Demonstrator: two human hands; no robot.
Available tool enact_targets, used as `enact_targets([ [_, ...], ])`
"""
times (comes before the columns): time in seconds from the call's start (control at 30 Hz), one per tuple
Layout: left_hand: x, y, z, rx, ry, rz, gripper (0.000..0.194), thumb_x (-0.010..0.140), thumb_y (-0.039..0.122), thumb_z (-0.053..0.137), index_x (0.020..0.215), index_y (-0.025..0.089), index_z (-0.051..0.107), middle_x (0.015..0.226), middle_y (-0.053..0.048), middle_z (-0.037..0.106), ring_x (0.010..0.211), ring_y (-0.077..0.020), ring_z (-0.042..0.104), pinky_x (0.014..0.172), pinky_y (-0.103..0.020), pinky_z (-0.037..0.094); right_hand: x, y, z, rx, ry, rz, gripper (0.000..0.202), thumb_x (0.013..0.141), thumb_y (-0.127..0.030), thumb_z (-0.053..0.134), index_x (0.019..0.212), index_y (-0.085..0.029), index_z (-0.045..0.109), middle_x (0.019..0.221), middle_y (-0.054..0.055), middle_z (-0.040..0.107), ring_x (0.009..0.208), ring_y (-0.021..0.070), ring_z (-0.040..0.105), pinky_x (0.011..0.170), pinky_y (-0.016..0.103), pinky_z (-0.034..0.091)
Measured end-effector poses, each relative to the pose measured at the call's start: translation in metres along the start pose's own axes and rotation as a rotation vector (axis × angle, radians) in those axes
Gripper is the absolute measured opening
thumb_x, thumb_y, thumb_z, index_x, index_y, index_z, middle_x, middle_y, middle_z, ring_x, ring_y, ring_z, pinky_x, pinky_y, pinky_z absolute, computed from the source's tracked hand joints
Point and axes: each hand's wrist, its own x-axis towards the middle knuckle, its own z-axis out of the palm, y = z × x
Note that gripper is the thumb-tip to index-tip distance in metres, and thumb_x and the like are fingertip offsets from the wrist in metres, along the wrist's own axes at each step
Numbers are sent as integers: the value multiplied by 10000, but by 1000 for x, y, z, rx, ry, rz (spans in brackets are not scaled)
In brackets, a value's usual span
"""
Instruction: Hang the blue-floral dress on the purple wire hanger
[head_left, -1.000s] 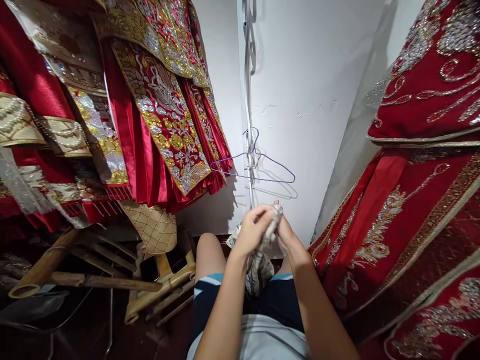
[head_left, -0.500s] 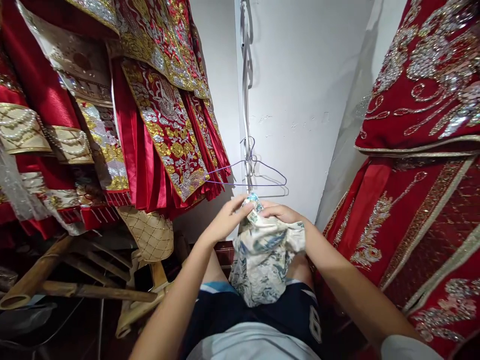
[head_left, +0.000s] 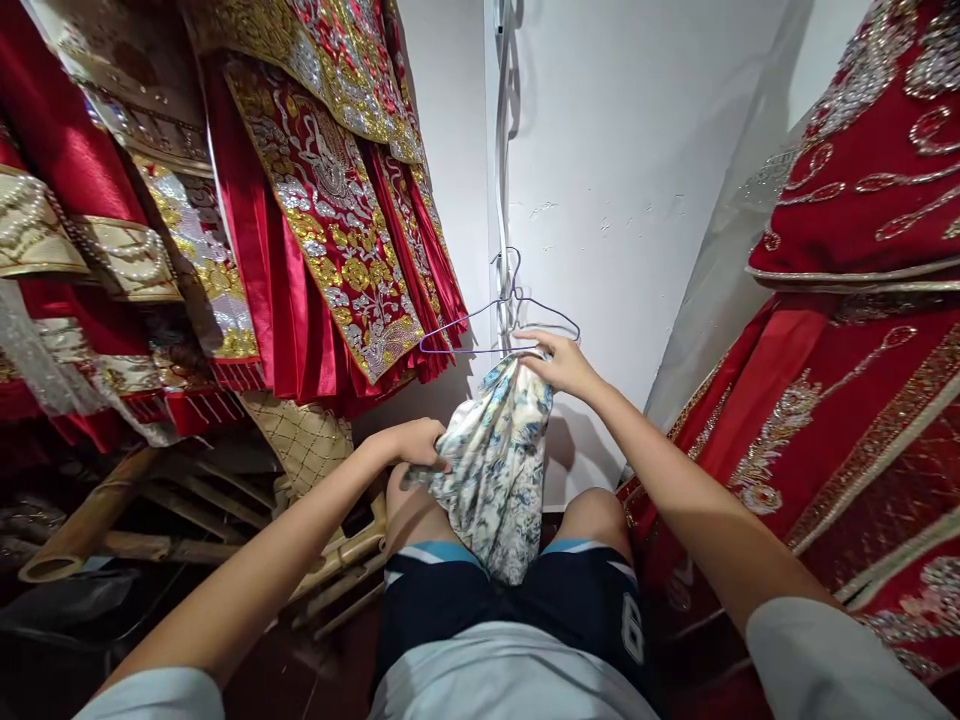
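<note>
A white garment with a blue and green floral print (head_left: 499, 460) hangs in folds above my lap. My right hand (head_left: 559, 362) pinches its top edge, just in front of the purple wire hanger (head_left: 465, 350). Lower and to the left, my left hand (head_left: 424, 445) is closed on the garment's left side. The hanger hangs by its hook near a white vertical cable or rod (head_left: 504, 150) against the wall, with no cloth on it.
Red embroidered costumes (head_left: 337, 240) hang on the left. Another beaded red garment (head_left: 847, 240) hangs close on the right, beside my right arm. A bamboo chair or rack (head_left: 135, 545) stands at lower left. The white wall (head_left: 615, 150) is straight ahead.
My hands have moved apart: the right up towards the hanger, the left down and to the left. The garment, bunched before, is now stretched out between them.
</note>
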Motion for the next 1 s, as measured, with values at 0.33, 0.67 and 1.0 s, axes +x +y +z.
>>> enact_targets([
  [0.33, -4, 13, 14, -667, 115, -98, 312, 735, 472, 608, 721, 202, 453, 605, 57, 328, 511, -90, 285, 469, -215, 239, 37, 76, 42, -74, -145, 208, 498, 780, -192, 669, 1275, -141, 670, 1340, 148, 648, 1143, 261, 636, 1020, 397, 473],
  [0.67, -4, 1, -53, -12, 592, 77, 363, 887, 449, 447, 627, 195, 438, 613, -3, 481, 604, -152, 440, 602, -282, 324, -13, 45, -32, -184, -295, 114, 425, 912, -449, 536, 1122, -150, 751, 978, 101, 746, 751, 215, 646, 708, 328, 503],
  [1.0, 45, -14, -87, 486, 820, -265, 239, 929, 232, 431, 847, 167, 646, 834, -155, 691, 796, -280, 622, 704, -336, 392, -26, 8, -34, -198, -339, 73, 449, 919, -483, 488, 1102, -158, 738, 880, 53, 717, 609, 142, 489, 588, 271, 371],
])
